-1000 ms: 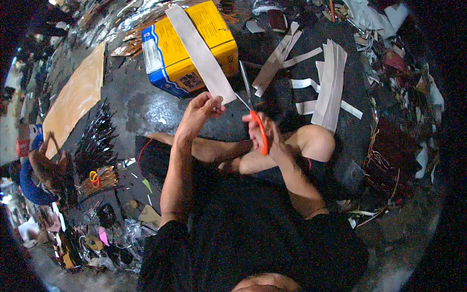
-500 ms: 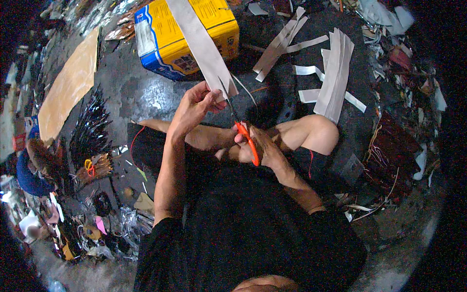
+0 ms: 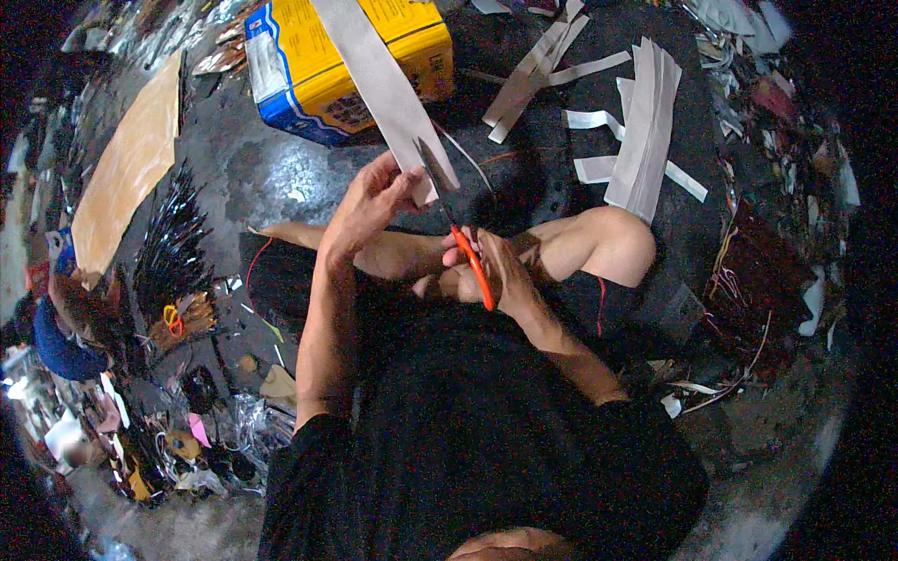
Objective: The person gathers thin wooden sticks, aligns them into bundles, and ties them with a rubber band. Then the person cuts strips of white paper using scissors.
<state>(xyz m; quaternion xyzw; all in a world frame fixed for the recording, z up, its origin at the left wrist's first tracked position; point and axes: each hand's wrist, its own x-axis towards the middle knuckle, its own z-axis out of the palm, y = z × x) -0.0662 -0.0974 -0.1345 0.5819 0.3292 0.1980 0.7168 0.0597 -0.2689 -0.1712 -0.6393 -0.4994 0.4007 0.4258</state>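
Note:
A long pale grey strip (image 3: 379, 79) of flat, flexible material lies across a yellow and blue box (image 3: 412, 42), its near end hanging past the box toward me. My left hand (image 3: 367, 208) pinches that near end by its left edge, between thumb and fingers. Orange-handled scissors (image 3: 471, 266) are gripped in my right hand (image 3: 505, 273), their dark blades pointing up and left into the strip. A lengthwise slit splits the end of the strip at the blades. Just right of it, a thin narrow offcut (image 3: 466, 154) curls downward.
A stack of similar grey strips (image 3: 645, 131) lies at the right, with narrower strips (image 3: 535, 79) to its left. A tan sheet (image 3: 129, 173) and a dark bristly bundle (image 3: 178, 238) are on the left. Scraps (image 3: 196, 458) litter both sides around my crossed legs.
The blades have gone a little further up into the strip, and its two cut parts stand wider apart. Both hands keep their hold. The whole view has shifted slightly.

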